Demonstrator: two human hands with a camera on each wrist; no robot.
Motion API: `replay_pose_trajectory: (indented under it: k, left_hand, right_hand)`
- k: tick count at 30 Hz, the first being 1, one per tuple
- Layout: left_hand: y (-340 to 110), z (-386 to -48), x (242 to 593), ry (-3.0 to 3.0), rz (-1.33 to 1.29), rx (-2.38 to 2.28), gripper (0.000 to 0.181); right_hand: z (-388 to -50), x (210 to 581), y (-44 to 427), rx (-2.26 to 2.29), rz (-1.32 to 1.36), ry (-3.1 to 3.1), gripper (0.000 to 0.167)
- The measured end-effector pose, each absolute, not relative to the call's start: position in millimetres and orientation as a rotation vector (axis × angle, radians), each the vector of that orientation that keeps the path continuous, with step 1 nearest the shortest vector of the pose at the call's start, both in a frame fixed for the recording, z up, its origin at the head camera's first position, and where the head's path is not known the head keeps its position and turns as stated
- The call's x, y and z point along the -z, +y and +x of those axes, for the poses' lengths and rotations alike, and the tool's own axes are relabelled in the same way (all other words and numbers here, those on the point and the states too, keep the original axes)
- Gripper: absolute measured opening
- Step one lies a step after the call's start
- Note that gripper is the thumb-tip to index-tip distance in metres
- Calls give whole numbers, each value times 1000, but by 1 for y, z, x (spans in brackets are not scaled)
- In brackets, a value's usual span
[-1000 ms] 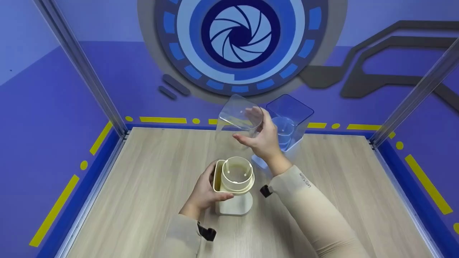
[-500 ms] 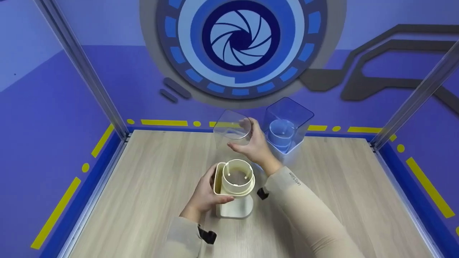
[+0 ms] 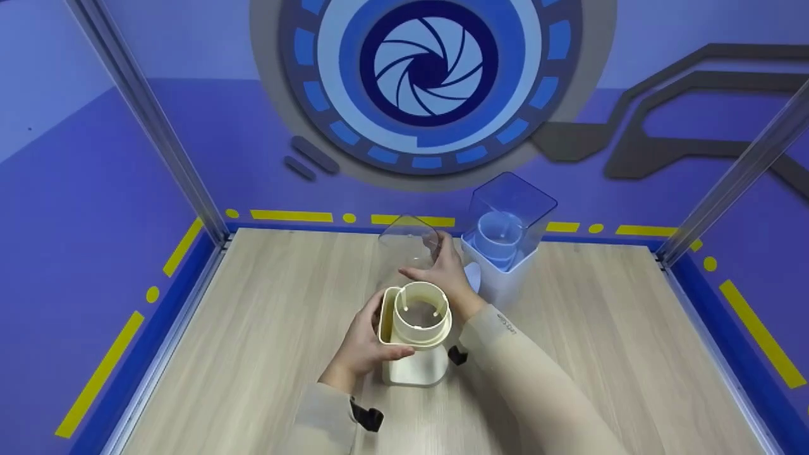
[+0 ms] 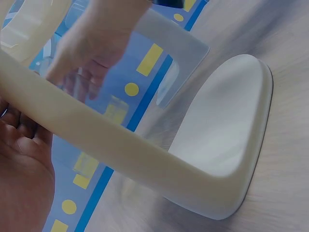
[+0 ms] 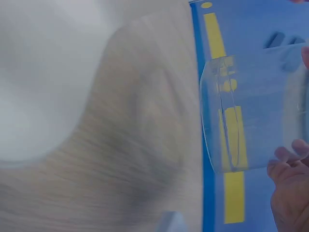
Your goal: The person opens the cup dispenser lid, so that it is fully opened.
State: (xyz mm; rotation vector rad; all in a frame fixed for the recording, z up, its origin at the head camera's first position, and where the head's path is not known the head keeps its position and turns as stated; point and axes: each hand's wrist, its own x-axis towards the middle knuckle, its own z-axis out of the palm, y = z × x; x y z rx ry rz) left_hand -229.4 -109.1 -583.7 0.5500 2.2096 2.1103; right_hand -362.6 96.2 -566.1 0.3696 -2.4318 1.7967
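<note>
My left hand [image 3: 360, 344] grips the side of a cream-coloured dispenser stand [image 3: 414, 370], with the thumb along its front. The stand has a round cream collar [image 3: 422, 335] on top and a flat base standing on the table. Behind it, my right hand [image 3: 442, 272] holds a clear plastic container [image 3: 407, 243] above the table, apart from the collar. In the right wrist view the right fingers [image 5: 285, 162] touch the side of the container [image 5: 260, 121]. The left wrist view shows the stand's upright and rounded base [image 4: 222, 116] close up, with the left palm [image 4: 24, 174] beside it.
A pale blue dispenser [image 3: 502, 281] with a clear upper container [image 3: 537, 218] stands behind and to the right, near the back wall. The wooden table [image 3: 265, 316] is bounded by blue panels and metal posts [image 3: 152, 133] on the left and right.
My right hand has lowered the clear container and brought it slightly to the left. The left hand and the cream stand have hardly moved.
</note>
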Motion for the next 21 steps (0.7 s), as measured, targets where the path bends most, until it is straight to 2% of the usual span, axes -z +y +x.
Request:
replay_pose_trajectory:
  k: [14, 21]
  left_hand:
    - [-107, -229, 585, 2203, 525, -2132, 122]
    - [-106, -228, 584, 2189, 558, -2154, 122]
  right_hand:
    - [-358, 598, 89, -1897, 212, -2411, 94]
    - [-360, 612, 87, -1958, 254, -2242, 98]
